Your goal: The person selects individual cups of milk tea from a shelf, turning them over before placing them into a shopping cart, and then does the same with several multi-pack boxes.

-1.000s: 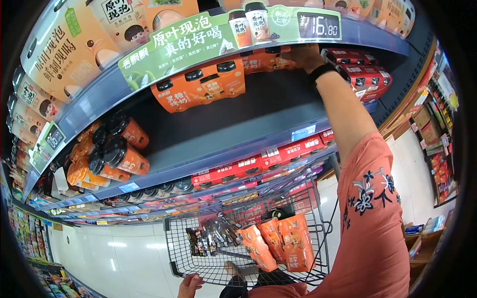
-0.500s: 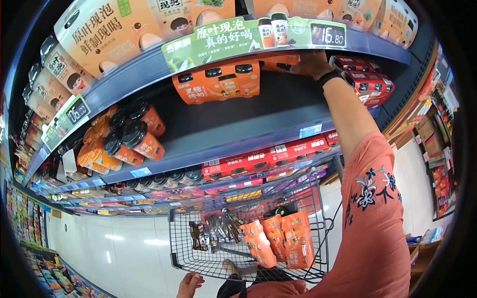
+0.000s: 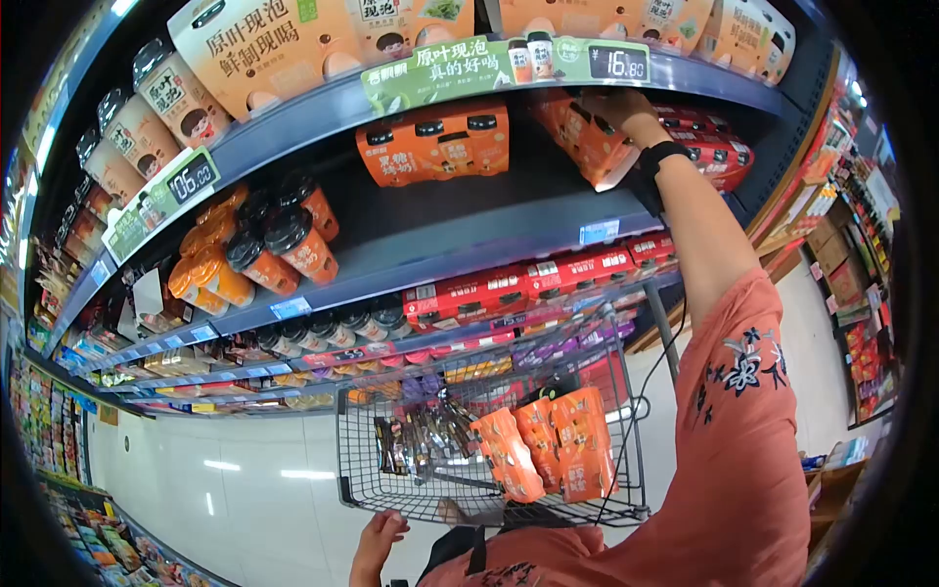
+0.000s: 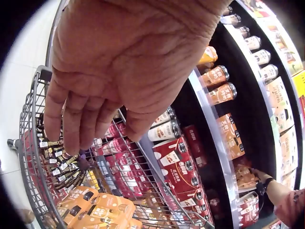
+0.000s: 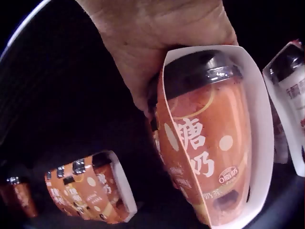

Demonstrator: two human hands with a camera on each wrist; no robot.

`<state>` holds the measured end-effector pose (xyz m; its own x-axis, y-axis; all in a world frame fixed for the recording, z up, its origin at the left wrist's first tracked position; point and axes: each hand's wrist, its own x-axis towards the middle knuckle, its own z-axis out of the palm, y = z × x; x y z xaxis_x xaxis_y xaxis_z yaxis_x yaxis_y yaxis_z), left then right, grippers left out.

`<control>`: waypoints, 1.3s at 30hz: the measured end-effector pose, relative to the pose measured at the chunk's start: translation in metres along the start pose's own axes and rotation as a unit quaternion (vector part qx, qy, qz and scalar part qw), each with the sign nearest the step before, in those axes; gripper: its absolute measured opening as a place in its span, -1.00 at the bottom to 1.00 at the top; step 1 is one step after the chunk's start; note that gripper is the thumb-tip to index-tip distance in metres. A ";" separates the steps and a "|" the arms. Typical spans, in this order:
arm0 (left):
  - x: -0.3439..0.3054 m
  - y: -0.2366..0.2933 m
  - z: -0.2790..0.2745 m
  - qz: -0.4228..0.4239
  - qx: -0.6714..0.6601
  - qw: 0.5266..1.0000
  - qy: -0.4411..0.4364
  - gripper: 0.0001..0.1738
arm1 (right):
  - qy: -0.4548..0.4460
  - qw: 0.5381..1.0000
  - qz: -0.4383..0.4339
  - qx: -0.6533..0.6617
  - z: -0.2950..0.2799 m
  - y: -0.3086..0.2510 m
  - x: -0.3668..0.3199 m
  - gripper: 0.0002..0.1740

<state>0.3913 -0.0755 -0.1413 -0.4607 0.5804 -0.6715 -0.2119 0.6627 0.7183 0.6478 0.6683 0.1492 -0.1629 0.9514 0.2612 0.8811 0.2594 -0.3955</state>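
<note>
On the dark shelf, my right hand grips an orange multipack of milk tea cups from above. The right wrist view shows the pack's open end, with a black-lidded cup inside the card sleeve; the thumb lies along one side, while the other fingers are hidden behind it. A similar orange pack stands to the left on the same shelf. My left hand hangs low beside the shopping cart, holding nothing. Its fingers are loosely extended in the left wrist view, above the cart.
Red packs sit right of my right hand. Loose orange cups stand on the shelf's left part. Inside the cart lie several orange packs and dark slim packets. A price rail overhangs the shelf.
The gripped pack has come forward from deep under the upper shelf and now tilts toward the shelf's front edge. My left hand stays low and free.
</note>
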 end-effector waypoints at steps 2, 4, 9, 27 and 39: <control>0.010 -0.008 -0.010 0.010 0.027 0.999 -0.025 -0.37 | 0.056 0.992 -0.112 -0.030 0.006 0.030 0.000 -0.21; 0.012 -0.001 -0.014 0.051 0.026 0.997 -0.042 -0.39 | 0.023 0.993 -0.113 -0.028 -0.028 0.018 -0.050 -0.20; 0.015 0.013 -0.031 0.055 0.039 0.994 -0.087 -0.39 | 0.002 0.986 -0.001 0.165 -0.069 -0.008 -0.187 -0.36; 0.043 -0.006 -0.101 0.075 0.079 0.978 -0.176 -0.47 | -0.101 0.969 0.193 0.115 0.021 0.034 -0.494 -0.12; 0.037 -0.045 -0.134 0.102 0.128 0.972 -0.167 -0.44 | -0.132 0.946 0.225 0.193 0.174 0.045 -0.591 -0.24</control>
<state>0.2684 -0.1472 -0.1742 -0.1551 0.8050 -0.5726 0.0961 0.5892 0.8023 0.7064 0.1466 -0.1759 0.0399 0.9752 -0.2179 0.6675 -0.1882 -0.7204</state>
